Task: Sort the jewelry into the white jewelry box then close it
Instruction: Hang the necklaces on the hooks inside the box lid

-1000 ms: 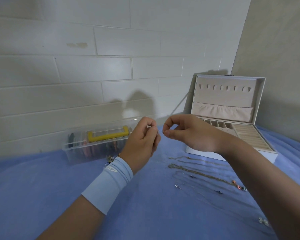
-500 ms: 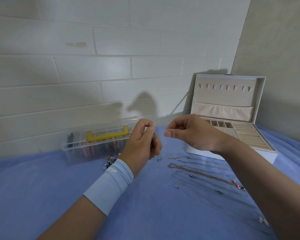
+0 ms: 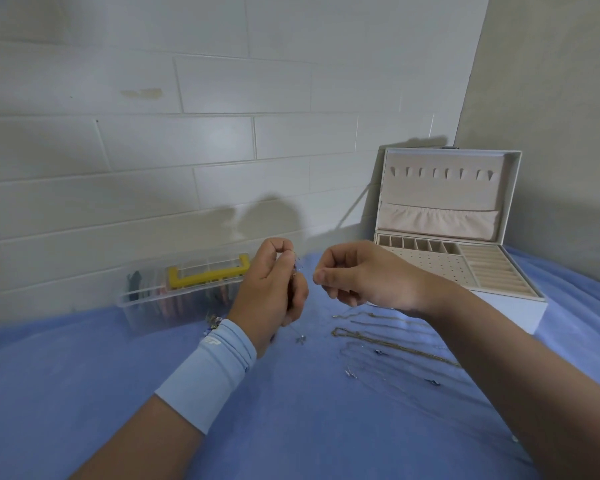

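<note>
My left hand [image 3: 274, 289] is raised over the blue cloth and pinches a thin chain necklace, whose small pendant [image 3: 300, 339] dangles just above the cloth. My right hand [image 3: 364, 275] is close beside it, thumb and forefinger pinched together, seemingly on the same fine chain. The white jewelry box [image 3: 520, 308] stands open at the right against the wall, lid upright, its compartments looking empty. Several chains [image 3: 388, 344] lie spread on the cloth below my right hand.
A clear plastic organizer [image 3: 146, 306] with a yellow handle sits by the wall at the left, with small jewelry pieces [image 3: 214, 320] at its base. Tiny loose pieces [image 3: 351, 373] lie on the blue cloth. A white brick wall closes the back.
My hands have drawn slightly apart. The pendant now hangs lower under my left hand, near the cloth.
</note>
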The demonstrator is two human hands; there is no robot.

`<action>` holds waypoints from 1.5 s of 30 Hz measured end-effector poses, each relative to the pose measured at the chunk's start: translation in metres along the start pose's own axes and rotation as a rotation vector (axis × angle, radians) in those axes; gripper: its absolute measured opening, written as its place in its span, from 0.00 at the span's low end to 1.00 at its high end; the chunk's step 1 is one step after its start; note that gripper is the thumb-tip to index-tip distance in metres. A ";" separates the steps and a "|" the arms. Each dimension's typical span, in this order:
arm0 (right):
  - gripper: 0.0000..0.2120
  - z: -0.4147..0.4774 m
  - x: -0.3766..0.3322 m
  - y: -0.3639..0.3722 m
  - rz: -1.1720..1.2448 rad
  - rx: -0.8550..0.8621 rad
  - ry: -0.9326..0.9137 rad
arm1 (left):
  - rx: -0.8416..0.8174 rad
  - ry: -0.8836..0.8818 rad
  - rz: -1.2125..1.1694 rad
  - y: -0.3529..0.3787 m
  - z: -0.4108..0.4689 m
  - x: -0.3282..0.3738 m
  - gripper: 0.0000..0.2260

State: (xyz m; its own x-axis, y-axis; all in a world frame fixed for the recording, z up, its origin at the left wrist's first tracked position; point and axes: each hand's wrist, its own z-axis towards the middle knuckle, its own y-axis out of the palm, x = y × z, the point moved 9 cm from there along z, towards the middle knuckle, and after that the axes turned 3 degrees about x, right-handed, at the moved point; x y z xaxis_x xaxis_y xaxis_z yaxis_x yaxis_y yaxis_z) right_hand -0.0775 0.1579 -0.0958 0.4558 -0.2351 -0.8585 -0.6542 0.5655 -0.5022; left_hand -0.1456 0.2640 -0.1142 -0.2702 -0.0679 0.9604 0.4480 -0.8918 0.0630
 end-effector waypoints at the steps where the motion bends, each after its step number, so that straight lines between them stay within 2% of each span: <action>1: 0.07 -0.001 0.001 -0.001 -0.003 0.002 0.012 | -0.040 -0.021 -0.037 0.003 0.000 -0.001 0.06; 5: 0.11 0.000 0.007 -0.003 0.114 0.025 0.057 | -0.197 -0.074 -0.151 0.017 -0.006 0.002 0.07; 7: 0.12 0.001 0.011 0.004 0.222 -0.022 0.092 | -0.231 -0.068 -0.140 0.021 -0.008 0.003 0.07; 11: 0.10 -0.001 0.012 0.019 0.398 -0.128 0.137 | -0.220 -0.049 -0.066 0.019 -0.008 0.003 0.07; 16: 0.06 0.002 0.016 0.015 0.457 -0.064 0.169 | -0.184 -0.051 -0.081 0.015 -0.006 0.005 0.06; 19: 0.07 0.002 0.020 0.007 0.407 -0.021 0.172 | -0.099 0.000 0.034 0.006 -0.001 0.005 0.07; 22: 0.08 0.002 0.018 -0.001 0.245 0.054 0.143 | -0.004 0.096 0.209 0.001 0.001 0.009 0.06; 29: 0.08 0.003 0.012 0.008 0.167 -0.008 0.110 | 0.087 0.150 0.097 -0.001 -0.002 0.012 0.07; 33: 0.06 0.002 0.002 -0.008 0.066 0.114 0.032 | 0.071 0.097 0.041 0.002 -0.004 0.010 0.05; 35: 0.02 0.002 -0.005 -0.015 -0.002 0.175 -0.045 | 0.041 0.057 0.032 0.002 -0.002 0.008 0.06; 37: 0.08 0.002 -0.006 -0.020 -0.050 0.211 -0.076 | 0.000 0.034 0.057 0.001 -0.001 0.007 0.08; 41: 0.12 0.001 -0.012 -0.021 0.008 0.237 -0.159 | -0.082 0.010 0.089 0.006 -0.001 0.006 0.10; 45: 0.05 0.002 -0.017 -0.024 0.102 0.302 -0.304 | -0.129 -0.062 0.070 0.007 -0.002 0.000 0.12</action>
State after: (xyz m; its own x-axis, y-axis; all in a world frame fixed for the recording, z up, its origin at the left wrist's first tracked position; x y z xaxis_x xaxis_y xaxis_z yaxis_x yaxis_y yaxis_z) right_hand -0.0683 0.1497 -0.0686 0.5846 0.0514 -0.8097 -0.5196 0.7902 -0.3250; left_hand -0.1438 0.2571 -0.1145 -0.1871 -0.1076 0.9764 0.3497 -0.9362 -0.0361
